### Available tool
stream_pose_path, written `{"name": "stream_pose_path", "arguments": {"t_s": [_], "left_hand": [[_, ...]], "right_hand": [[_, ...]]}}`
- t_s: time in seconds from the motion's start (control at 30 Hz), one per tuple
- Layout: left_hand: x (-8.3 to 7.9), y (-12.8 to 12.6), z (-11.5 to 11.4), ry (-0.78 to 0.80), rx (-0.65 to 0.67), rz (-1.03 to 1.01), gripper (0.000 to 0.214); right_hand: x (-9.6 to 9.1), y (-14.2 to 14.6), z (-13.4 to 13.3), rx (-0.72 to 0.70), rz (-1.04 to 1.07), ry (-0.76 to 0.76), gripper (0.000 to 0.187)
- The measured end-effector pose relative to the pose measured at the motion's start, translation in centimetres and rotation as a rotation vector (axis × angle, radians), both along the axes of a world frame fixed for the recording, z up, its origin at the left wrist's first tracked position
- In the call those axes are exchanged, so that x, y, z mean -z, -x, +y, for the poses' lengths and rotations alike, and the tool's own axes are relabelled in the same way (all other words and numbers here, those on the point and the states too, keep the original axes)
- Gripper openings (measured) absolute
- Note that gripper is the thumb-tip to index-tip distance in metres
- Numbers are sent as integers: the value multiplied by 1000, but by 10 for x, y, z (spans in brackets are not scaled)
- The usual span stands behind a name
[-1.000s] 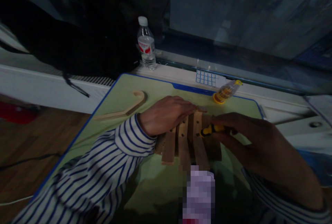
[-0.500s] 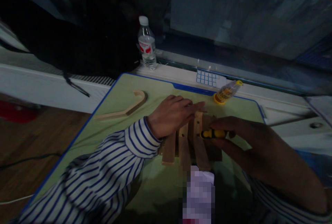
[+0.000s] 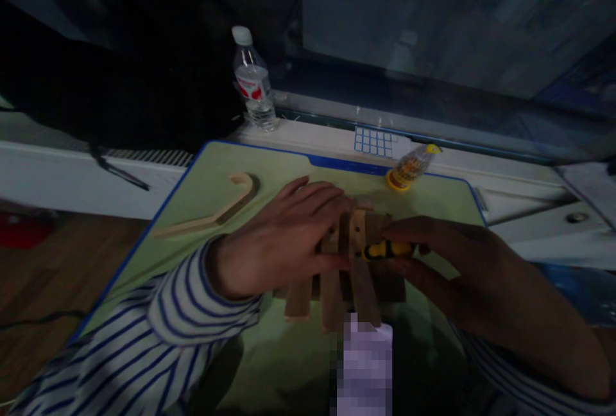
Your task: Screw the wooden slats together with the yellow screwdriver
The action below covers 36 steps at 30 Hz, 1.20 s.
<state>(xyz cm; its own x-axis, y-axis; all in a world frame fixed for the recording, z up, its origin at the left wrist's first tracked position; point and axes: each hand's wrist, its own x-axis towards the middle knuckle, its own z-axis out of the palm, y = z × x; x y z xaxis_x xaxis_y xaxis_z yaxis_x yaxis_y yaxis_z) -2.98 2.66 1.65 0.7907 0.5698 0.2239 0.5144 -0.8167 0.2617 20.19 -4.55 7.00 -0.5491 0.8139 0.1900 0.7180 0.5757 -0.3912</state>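
A slatted wooden piece (image 3: 332, 300) lies on the table, with several light slats across darker wood and dark holes in them. My left hand (image 3: 289, 233) grips it from the left, thumb and fingers on either side of a slat; part of the wood is hidden beneath the palm. Between the thumb and fingers of my right hand (image 3: 457, 268) is a short yellow-and-black screwdriver (image 3: 389, 250). It lies sideways to the view, its end against the rightmost slat near a hole. The contact itself is too dark to make out.
A hooked wooden strip (image 3: 216, 214) lies left on the blue-edged table (image 3: 269, 162). A yellow-capped clear bottle (image 3: 409, 169) stands at the back right. On the sill are a water bottle (image 3: 255, 85) and a blue-gridded sheet (image 3: 373, 142). A pixelated patch covers something in front.
My left hand has shifted left and nearer, its thumb now showing on the slats. My right hand keeps the screwdriver at the same slat. The whole view has moved slightly.
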Motion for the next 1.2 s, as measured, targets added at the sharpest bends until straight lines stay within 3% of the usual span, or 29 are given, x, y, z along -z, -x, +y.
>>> {"name": "stream_pose_path", "arguments": {"t_s": [0.13,0.23,0.33,0.5,0.8,1.03,1.2], "left_hand": [[-4,5,-40,61,-3,-93,55],[4,-1,-70,137,0,-122,27],[13,-9,-83,80,31,-172,21],[19,-13,-76,85,116,-77,9],[23,-10,-70,47,150,-253,14],[24,-11,-73,76,124,-255,13],[22,-17,-72,84,5,-257,19]], "right_hand": [[1,-5,3,36,-7,4,25],[2,-8,6,56,-16,-27,24],[2,-9,6,71,-42,-33,23],[1,-8,5,48,-58,-57,23],[6,-8,0,125,-142,-102,25],[7,-8,0,156,-87,-68,23],[3,-3,1,104,-40,-8,18]]}}
